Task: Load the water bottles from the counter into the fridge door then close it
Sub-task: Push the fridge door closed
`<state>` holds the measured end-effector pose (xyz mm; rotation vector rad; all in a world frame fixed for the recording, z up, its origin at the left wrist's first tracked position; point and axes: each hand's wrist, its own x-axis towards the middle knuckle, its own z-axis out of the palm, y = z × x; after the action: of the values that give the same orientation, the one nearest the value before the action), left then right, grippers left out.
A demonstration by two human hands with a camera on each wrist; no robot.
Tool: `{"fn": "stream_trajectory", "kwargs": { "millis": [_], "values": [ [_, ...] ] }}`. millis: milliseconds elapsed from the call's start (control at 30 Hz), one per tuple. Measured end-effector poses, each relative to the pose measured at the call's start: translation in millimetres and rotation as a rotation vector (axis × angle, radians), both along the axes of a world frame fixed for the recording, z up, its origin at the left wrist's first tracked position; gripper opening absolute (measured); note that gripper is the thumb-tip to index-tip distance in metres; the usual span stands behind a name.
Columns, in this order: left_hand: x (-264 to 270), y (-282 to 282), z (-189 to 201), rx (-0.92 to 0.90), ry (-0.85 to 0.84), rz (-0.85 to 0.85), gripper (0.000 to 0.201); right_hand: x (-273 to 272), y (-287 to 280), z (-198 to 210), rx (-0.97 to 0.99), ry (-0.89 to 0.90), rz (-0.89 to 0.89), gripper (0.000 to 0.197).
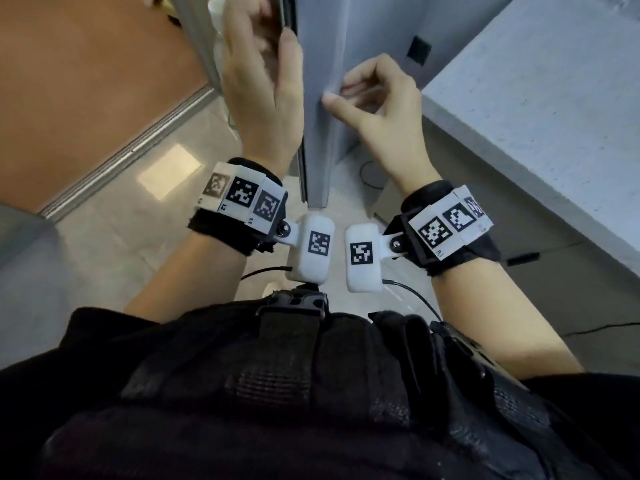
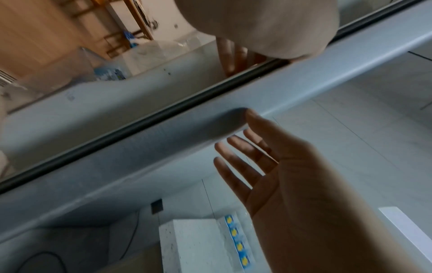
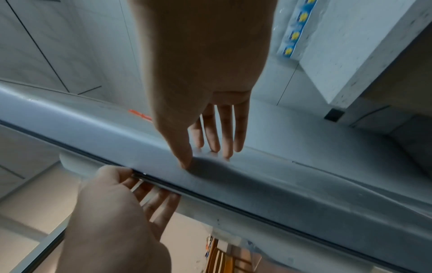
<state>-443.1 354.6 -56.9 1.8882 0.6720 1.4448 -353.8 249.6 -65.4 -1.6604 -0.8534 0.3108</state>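
Head view shows us standing at the edge of the grey fridge door (image 1: 322,109), which runs away from us between our two hands. Our left hand (image 1: 259,81) is on the door's inner side, thumb hooked over the edge and fingers spread loosely behind it, gripping nothing tightly. Our right hand (image 1: 377,95) is on the outer side, thumb and fingertips touching the door face, fingers relaxed and only slightly bent. From the right wrist, its fingers (image 3: 228,129) hang straight down onto the grey panel. A water bottle (image 2: 107,73) with a blue label stands in the door shelf, seen blurred from the left wrist. More bottles (image 2: 238,245) with blue and yellow labels sit on the pale speckled counter (image 1: 540,109) to our right.
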Motion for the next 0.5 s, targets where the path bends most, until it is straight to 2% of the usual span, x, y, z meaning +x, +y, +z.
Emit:
{"fn": "stream_trajectory", "kwargs": {
  "millis": [33, 133, 333, 500],
  "values": [
    [-9, 11, -2, -0.025, -0.015, 0.014, 0.025, -6, 12, 1, -0.003, 0.0, 0.032, 0.026],
    [-35, 43, -3, -0.073, -0.068, 0.039, 0.04, -27, 53, 4, -0.035, 0.011, 0.148, 0.027],
    [-87, 127, 0, -0.088, 0.005, 0.108, 0.045, -69, 156, 5, -0.068, 0.015, 0.245, 0.036],
    [-117, 210, -5, -0.115, 0.112, 0.154, 0.05, -90, 239, 3, -0.043, 0.042, 0.327, 0.017]
  ]
}}
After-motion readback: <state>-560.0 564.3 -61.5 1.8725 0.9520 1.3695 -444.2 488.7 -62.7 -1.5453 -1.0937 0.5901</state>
